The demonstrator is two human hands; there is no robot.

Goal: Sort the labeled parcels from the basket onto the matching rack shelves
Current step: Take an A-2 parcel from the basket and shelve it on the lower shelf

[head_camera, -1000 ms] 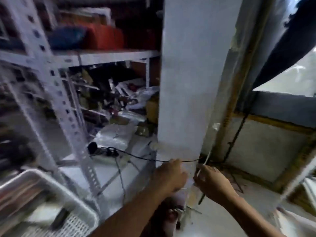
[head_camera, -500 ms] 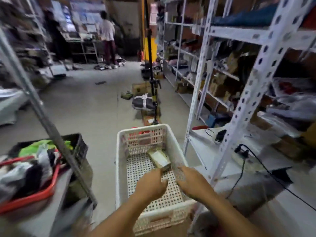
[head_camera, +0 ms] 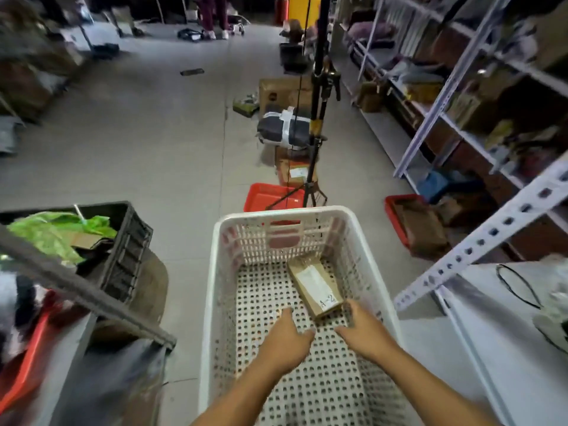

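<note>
A brown parcel [head_camera: 315, 288] with a white label reading "A-2" (handwritten) lies in the white basket [head_camera: 212, 272] at lower centre, both the left hand [head_camera: 287, 341] and right hand [head_camera: 362, 332] open just below it.

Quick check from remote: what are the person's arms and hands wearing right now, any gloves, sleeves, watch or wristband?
Nothing is worn on what shows. The left hand and right hand are bare, with no gloves or rings visible. Both forearms are bare down to the frame's bottom edge: no sleeves, watch, wristband, cables or markings in view.
</note>
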